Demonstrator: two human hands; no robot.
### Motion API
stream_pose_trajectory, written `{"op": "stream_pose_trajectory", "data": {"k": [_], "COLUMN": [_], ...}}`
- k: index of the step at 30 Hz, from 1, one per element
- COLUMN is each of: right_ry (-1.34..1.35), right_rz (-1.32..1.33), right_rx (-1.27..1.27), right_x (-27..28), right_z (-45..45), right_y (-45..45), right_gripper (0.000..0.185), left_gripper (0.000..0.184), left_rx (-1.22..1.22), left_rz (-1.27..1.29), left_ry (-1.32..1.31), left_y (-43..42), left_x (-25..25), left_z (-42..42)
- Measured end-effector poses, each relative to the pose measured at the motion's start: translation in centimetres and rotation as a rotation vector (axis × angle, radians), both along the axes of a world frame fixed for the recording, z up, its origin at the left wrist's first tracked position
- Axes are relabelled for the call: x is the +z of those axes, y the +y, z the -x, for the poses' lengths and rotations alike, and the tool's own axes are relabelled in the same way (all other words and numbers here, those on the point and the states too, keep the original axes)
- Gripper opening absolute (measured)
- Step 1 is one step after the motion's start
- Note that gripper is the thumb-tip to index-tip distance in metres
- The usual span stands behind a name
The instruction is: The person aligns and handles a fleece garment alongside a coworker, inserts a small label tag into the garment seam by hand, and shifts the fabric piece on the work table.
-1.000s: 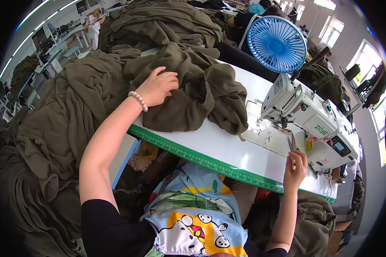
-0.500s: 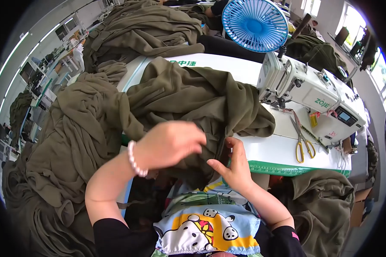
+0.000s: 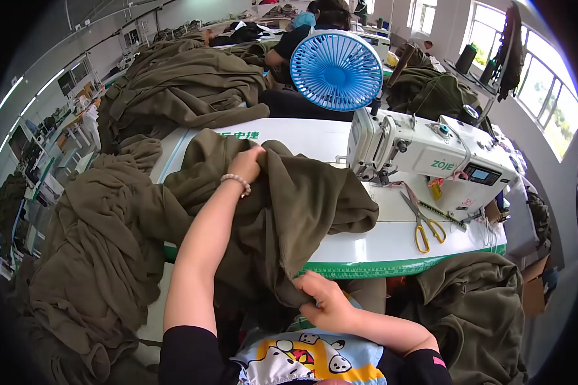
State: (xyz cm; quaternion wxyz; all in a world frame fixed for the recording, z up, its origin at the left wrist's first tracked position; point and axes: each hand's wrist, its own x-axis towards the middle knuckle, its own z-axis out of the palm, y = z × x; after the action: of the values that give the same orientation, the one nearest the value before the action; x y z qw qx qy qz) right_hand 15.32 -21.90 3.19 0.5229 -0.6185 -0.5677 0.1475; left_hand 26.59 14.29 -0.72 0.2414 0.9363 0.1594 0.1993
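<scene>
A piece of olive-green fabric lies bunched in folds over the white sewing table and hangs down past its front edge. My left hand, with a beaded bracelet at the wrist, reaches to the far part of the cloth, its fingers closed on a fold. Close to my body, my right hand pinches the near edge of the same fabric. Between both hands the cloth runs in a long fold. To the right of the fabric stands a white sewing machine, whose needle area is apart from the cloth.
Yellow-handled scissors lie on the tabletop beside the machine. A blue fan stands behind it. Piles of olive fabric crowd the left, with more cloth at lower right. A co-worker sits beyond the fan.
My left hand has moved away from me to the far part of the fabric. My right hand has come lower with the cloth's near edge. The camera view has tilted upward.
</scene>
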Motion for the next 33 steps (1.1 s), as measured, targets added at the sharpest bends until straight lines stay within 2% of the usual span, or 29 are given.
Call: {"op": "stream_pose_trajectory", "data": {"k": [2,3,4,5,6,7,9,10,12,13,14,15,16,18,19,20,21,23,25,27,30,31,33], "right_ry": [0.012,0.023,0.040,0.048,0.009,-0.028,-0.065,-0.060,-0.072,-0.069,0.072,0.209,0.207,0.500,0.622,0.743,0.827,0.926,0.814,0.771,-0.080,-0.078,-0.266], "right_rz": [0.014,0.027,0.036,0.022,-0.063,-0.146,-0.296,-0.302,-0.446,-0.443,-0.443,-0.439,-0.429,-0.183,-0.103,-0.023,0.037,0.102,0.203,0.267,0.216,0.215,0.219], "right_rx": [-0.007,-0.016,-0.028,-0.027,0.022,0.070,0.160,0.162,0.138,0.145,0.095,0.044,0.047,-0.027,-0.012,0.002,0.022,0.023,0.011,-0.002,-0.040,-0.032,-0.177], "right_x": [0.4,0.7,1.1,2.2,4.0,5.7,8.5,9.7,11.3,11.0,10.0,9.0,7.9,4.6,2.4,0.4,-1.0,-3.4,-5.4,-5.6,-3.0,-2.9,-3.5], "right_z": [-0.3,-0.6,-0.8,-1.0,-1.3,-1.5,-2.1,-2.5,-3.0,-3.4,-4.0,-4.7,-4.9,-4.5,-4.2,-3.7,-3.2,-2.5,-2.2,-2.6,-6.2,-7.2,-9.1], "right_y": [0.7,1.2,1.9,2.7,3.8,4.9,7.5,8.3,9.5,9.8,10.0,10.0,9.5,7.1,5.5,3.7,1.8,-1.4,-3.7,-5.0,-4.2,-3.7,-2.3], "right_gripper": [0.044,0.045,0.045,0.045,0.045,0.044,0.044,0.044,0.045,0.045,0.045,0.045,0.045,0.045,0.045,0.045,0.045,0.045,0.045,0.045,0.044,0.044,0.045], "left_gripper": [0.028,0.025,0.028,0.038,0.052,0.059,0.053,0.053,0.044,0.040,0.036,0.032,0.029,0.024,0.024,0.032,0.045,0.054,0.059,0.062,0.069,0.067,0.063], "left_rx": [0.151,0.232,0.102,-0.081,-0.087,-0.092,-1.199,-1.195,-0.886,-0.729,-0.570,-0.412,-0.256,0.045,0.077,-0.144,-0.168,-0.232,-0.308,-0.349,-0.382,-0.412,-0.476], "left_rz": [0.009,0.428,0.698,1.342,1.369,1.106,0.750,0.746,0.588,0.511,0.436,0.362,0.291,0.157,-0.704,-0.479,-0.338,-0.197,-0.081,-0.118,-0.211,-0.060,0.226], "left_ry": [-0.576,-0.840,-1.062,-1.145,-1.164,-1.254,-0.715,-0.708,-0.753,-0.774,-0.792,-0.806,-0.816,-0.807,-0.807,-0.683,-0.358,0.041,0.118,0.140,0.174,0.135,0.062], "left_y": [5.7,8.0,11.0,11.6,11.3,16.3,14.5,11.6,12.6,12.9,11.2,9.0,4.0,-0.4,-0.6,-3.3,-2.8,-4.7,-6.6,-5.5,-4.8,-5.8,-7.0], "left_x": [-0.5,1.5,4.3,9.0,13.2,16.0,24.6,25.3,29.2,31.6,33.9,35.3,35.8,34.9,30.1,25.2,19.9,9.6,2.5,-0.9,-2.5,-0.6,2.9], "left_z": [0.7,2.2,5.1,8.9,12.6,15.8,20.9,20.0,19.8,17.5,13.9,10.6,6.6,7.4,2.9,1.3,-0.5,-1.7,-0.9,-2.6,-2.4,-1.6,-0.5]}}
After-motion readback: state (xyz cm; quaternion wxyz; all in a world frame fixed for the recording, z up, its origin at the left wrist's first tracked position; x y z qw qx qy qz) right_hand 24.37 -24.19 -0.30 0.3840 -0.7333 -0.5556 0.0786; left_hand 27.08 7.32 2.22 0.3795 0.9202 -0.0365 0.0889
